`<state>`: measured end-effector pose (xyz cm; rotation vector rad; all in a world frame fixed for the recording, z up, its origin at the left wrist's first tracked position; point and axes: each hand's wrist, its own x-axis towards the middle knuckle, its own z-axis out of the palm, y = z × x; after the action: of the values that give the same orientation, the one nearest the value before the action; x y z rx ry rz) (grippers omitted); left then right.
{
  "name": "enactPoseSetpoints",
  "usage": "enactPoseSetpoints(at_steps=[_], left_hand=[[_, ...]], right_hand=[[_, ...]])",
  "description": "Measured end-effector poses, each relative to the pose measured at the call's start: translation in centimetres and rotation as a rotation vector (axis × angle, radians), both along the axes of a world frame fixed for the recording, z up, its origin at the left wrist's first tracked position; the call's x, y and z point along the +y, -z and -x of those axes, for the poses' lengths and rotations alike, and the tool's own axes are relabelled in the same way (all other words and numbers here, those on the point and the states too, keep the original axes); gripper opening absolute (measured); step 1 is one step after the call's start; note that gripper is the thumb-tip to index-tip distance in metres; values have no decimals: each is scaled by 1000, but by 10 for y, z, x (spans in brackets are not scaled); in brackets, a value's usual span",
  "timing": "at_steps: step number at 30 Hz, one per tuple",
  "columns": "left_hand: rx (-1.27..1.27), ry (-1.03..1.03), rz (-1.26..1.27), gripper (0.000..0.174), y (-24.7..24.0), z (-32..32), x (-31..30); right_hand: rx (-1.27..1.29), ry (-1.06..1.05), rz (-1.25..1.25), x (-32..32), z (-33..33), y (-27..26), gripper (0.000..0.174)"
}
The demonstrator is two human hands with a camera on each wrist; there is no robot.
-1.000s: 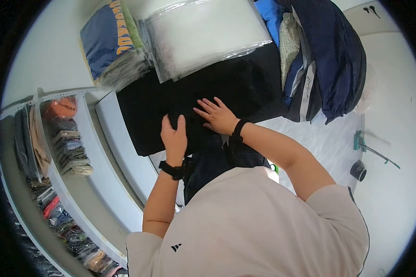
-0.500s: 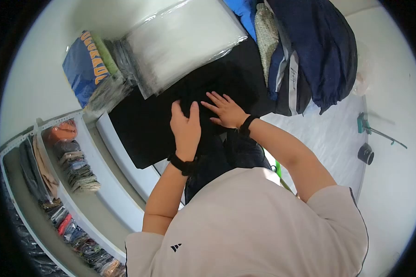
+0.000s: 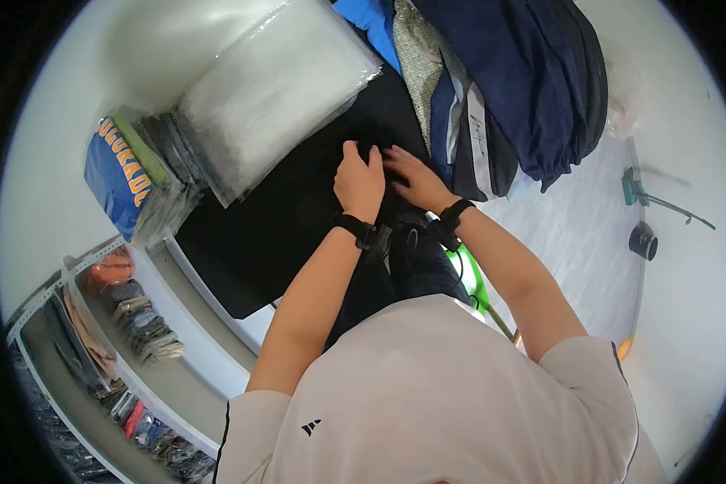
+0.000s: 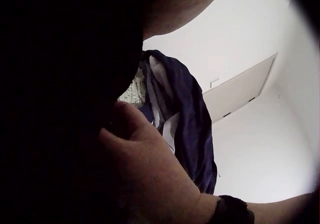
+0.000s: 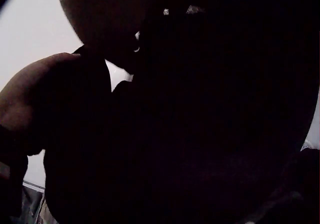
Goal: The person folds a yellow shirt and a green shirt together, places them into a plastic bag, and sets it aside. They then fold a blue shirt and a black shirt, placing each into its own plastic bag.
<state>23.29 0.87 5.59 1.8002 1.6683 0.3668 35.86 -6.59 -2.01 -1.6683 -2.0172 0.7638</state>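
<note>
A large black garment [image 3: 274, 226] lies spread on the white surface. My left hand [image 3: 360, 173] grips a fold of it near its far edge, fingers curled over the cloth. Right beside it, my right hand [image 3: 410, 176] lies on the same cloth, fingers stretched toward the left hand. In the left wrist view the right hand [image 4: 150, 164] reaches into the black garment [image 4: 55, 108], which hides its fingertips. The right wrist view is almost all dark cloth [image 5: 210, 114], with the left hand [image 5: 35, 98] in shadow at the left edge.
A stack of clear plastic bags [image 3: 258, 89] lies over the garment's far left. A bagged blue shirt [image 3: 117, 173] sits beside it. A pile of navy clothes [image 3: 516, 81] crowds the right. Shelves of folded clothes [image 3: 133, 323] run lower left. A black cylinder [image 3: 644, 240] stands far right.
Both hands have slid together toward the garment's far edge, near the navy pile. The left hand keeps its hold on the fold. The view has swung down and left.
</note>
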Motion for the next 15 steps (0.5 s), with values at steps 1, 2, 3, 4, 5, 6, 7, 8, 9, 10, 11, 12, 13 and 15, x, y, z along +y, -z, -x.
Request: enactPoseSetpoints(at_steps=[1, 2, 3, 4, 5, 6, 7, 8, 9, 10, 11, 12, 13, 15], left_hand=[[-2, -4, -21, 39, -1, -1, 2], [0, 3, -17, 39, -2, 0, 3], [-42, -25, -21, 39, -5, 4, 2], [-83, -55, -25, 38, -10, 9, 1], [-172, -69, -68, 36, -9, 16, 1], [-241, -79, -73, 36, -10, 23, -1], [-282, -84, -83, 36, -11, 30, -2], [-322, -90, -94, 35, -14, 36, -4], [-317, -91, -99, 35, -16, 42, -5], [-328, -99, -65, 35, -18, 46, -7], [-340, -108, -28, 34, -20, 50, -8], [-338, -110, -29, 34, -22, 52, -10], [-378, -140, -22, 34, -26, 53, -12], [-416, -176, -15, 33, -27, 56, -12]], right_hand=[[96, 191, -33, 3, -1, -3, 55], [191, 382, -65, 5, -1, -4, 53], [242, 481, -102, 11, -2, 2, 52], [245, 486, -100, 17, -1, 2, 52], [234, 512, -107, 23, 0, 1, 53], [225, 536, -114, 29, 2, 1, 55], [203, 534, -92, 34, 4, 3, 57], [211, 533, -93, 37, 5, 5, 57], [291, 482, 34, 41, 5, 6, 59], [368, 431, 161, 45, 4, 10, 62], [371, 429, 161, 50, 3, 15, 62], [456, 400, 365, 56, 1, 19, 64], [538, 367, 570, 59, 0, 16, 66], [706, 487, 638, 55, 0, 8, 67]])
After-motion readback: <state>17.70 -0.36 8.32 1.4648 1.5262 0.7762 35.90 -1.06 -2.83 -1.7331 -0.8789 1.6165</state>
